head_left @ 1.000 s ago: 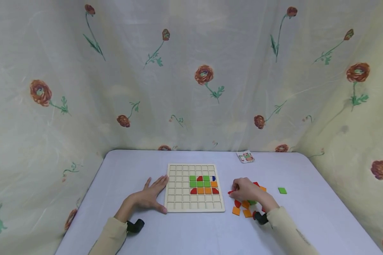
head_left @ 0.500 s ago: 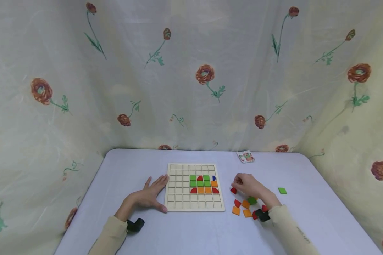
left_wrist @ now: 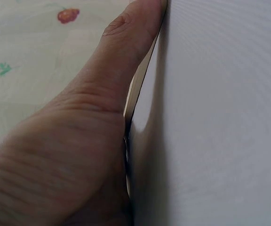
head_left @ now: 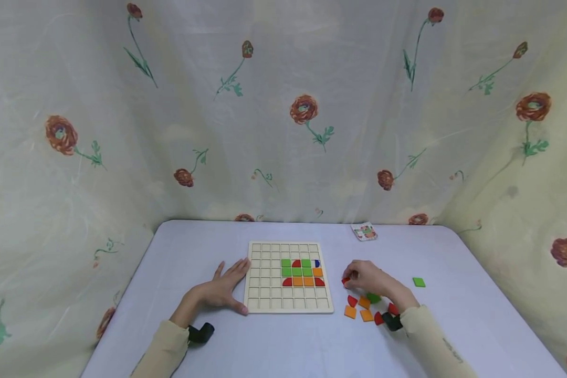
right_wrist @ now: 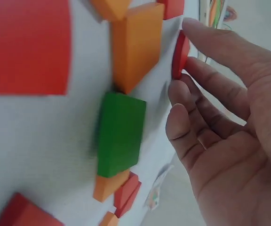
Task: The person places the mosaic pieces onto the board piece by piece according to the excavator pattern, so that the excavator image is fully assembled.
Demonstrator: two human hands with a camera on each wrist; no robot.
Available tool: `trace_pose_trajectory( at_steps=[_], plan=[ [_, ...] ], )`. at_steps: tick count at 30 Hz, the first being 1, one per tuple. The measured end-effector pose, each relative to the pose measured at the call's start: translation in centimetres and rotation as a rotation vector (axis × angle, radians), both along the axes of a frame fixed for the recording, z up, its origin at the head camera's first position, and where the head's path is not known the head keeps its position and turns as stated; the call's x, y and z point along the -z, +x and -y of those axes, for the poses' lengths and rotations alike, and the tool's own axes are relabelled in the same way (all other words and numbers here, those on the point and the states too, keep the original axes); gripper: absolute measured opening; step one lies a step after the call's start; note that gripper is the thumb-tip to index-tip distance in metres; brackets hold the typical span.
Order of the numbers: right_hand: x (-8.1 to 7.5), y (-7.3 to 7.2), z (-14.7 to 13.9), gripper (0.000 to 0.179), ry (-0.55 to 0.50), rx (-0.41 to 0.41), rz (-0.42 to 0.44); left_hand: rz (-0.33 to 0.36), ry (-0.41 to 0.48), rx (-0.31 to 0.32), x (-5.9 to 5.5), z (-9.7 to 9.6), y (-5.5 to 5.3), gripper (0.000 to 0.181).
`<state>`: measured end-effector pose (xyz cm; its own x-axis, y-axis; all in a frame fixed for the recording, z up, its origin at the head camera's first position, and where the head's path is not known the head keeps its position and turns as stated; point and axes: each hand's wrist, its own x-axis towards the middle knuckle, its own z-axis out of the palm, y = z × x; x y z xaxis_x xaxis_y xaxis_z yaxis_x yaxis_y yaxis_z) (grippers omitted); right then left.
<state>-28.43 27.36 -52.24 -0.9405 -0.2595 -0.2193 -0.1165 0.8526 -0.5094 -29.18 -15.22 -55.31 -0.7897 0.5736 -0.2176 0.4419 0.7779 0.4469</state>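
Observation:
A cream grid board [head_left: 266,294] lies on the table, with green, red, orange and blue tiles in some of its squares. My left hand [head_left: 222,290] rests at the board's left side, fingers and thumb spread against its edge; the thumb [left_wrist: 126,40] lies along that edge in the left wrist view. To the right of the board, my right hand [head_left: 368,277] holds a small red tile [right_wrist: 180,54] between thumb and index finger, low over the table. In the head view the fingers partly cover this tile. Its full outline is hidden.
Loose orange tiles [head_left: 350,312], red quarter-round tiles [head_left: 352,301] and a green tile [right_wrist: 121,134] lie below the right hand. One green square [head_left: 419,282] lies apart at the right. A patterned card [head_left: 364,231] is near the back edge.
My right hand lifted a little off the red tile, then came down and took it between the fingers again. The left hand stayed in place at the board.

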Motion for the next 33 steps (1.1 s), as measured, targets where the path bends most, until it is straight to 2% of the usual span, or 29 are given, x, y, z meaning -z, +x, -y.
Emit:
trace_pose_trajectory(
  at_steps=[10,17,23,29,33],
  plan=[
    [0.8,0.2,-0.1,0.016,-0.018,-0.020,-0.045,-0.006,0.010,0.013,-0.1,0.0,0.0,0.131],
    [0.3,0.8,1.0,0.019,-0.047,-0.025,-0.028,-0.002,0.008,0.022,-0.3,0.0,0.2,0.130],
    [-0.4,1.6,3.2,0.021,-0.096,-0.121,-0.019,0.012,0.010,0.004,-0.4,-0.1,0.2,0.133],
    [-0.3,1.7,4.5,0.020,-0.068,-0.233,-0.049,0.010,0.016,0.006,-0.4,-0.1,0.1,0.131],
    [-0.2,1.5,5.0,0.017,-0.037,-0.268,-0.086,0.012,0.021,0.008,-0.5,0.0,0.1,0.131]
  ],
)
